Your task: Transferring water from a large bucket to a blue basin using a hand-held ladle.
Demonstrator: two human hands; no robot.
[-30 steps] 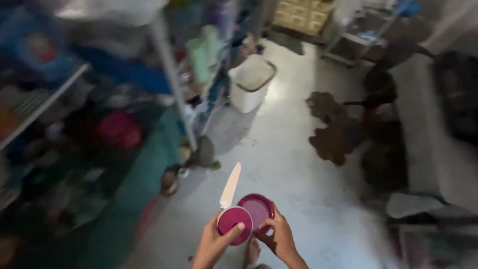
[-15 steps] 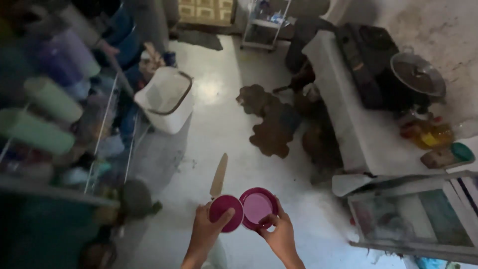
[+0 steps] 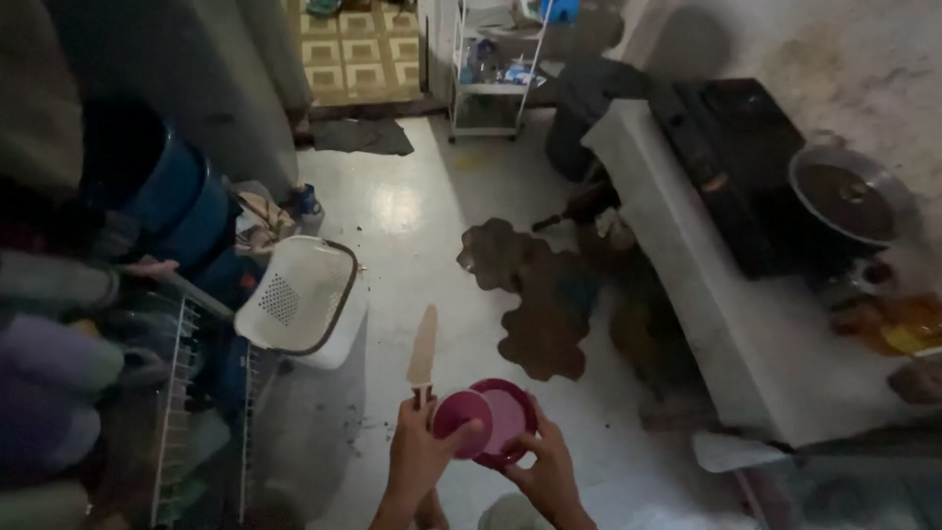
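Bowls [image 3: 488, 424], two pink ones side by side at lower centre, sit gripped between both hands, left hand [image 3: 420, 459] also clasping a knife [image 3: 423, 355] pointing up-frame, right hand [image 3: 546, 471] closed on the right rim.

Left hand [image 3: 417, 459] grips knife [image 3: 424, 351], blade up, thumb on small pink lid [image 3: 459, 417]. Right hand [image 3: 546, 475] holds pink bowl [image 3: 507, 420] just beside it. White basket [image 3: 299, 296] on floor at left, by wire rack [image 3: 175, 412]. Dark pan [image 3: 852, 196] on white counter [image 3: 746, 334] right.
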